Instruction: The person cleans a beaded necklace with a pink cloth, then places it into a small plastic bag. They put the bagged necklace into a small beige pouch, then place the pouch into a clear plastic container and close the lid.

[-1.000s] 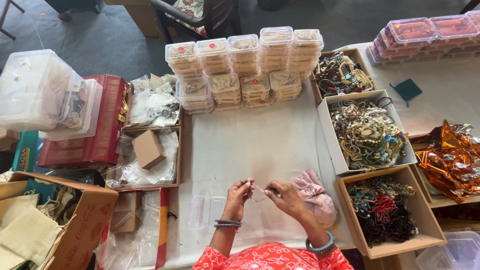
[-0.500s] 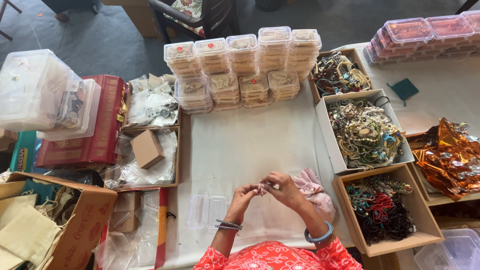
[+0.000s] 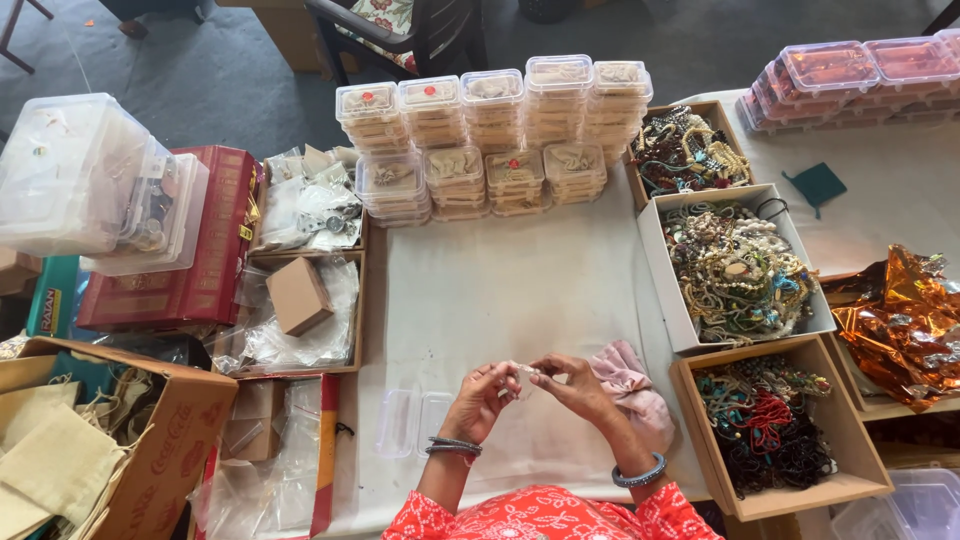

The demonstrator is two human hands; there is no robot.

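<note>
Here we pinch a tiny pale piece (image 3: 524, 371) between the fingertips of our left hand (image 3: 482, 397) and right hand (image 3: 573, 385), both raised just above the white surface (image 3: 500, 290) near its near edge. A pink cloth pouch (image 3: 632, 393) lies just beside the right wrist, an open clear plastic box (image 3: 413, 423) beside the left. Stacked clear boxes (image 3: 495, 130) line the far edge, and bead-filled cartons (image 3: 745, 265) the right edge.
</note>
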